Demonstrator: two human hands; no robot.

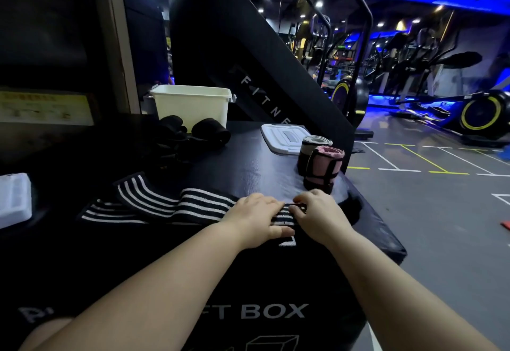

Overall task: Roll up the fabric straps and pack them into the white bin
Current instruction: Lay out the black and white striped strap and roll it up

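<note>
A long black strap with white stripes (176, 204) lies unrolled across the black soft box (248, 163), running left from my hands. My left hand (255, 219) lies on the strap's right end with its fingers fairly flat. My right hand (317, 214) pinches that same end with curled fingertips. The white bin (193, 106) stands at the back of the box, its inside hidden. Two rolled straps stand upright to the right, one grey (310, 147) and one pink (327, 167). Dark rolled straps (211, 131) lie in front of the bin.
A white lid (284, 138) lies flat beside the rolled straps. Another white object (13, 200) sits at the left edge. Behind the box rises a black stair machine (248, 55). The box's right edge drops to a grey marked floor (427, 212) with exercise bikes beyond.
</note>
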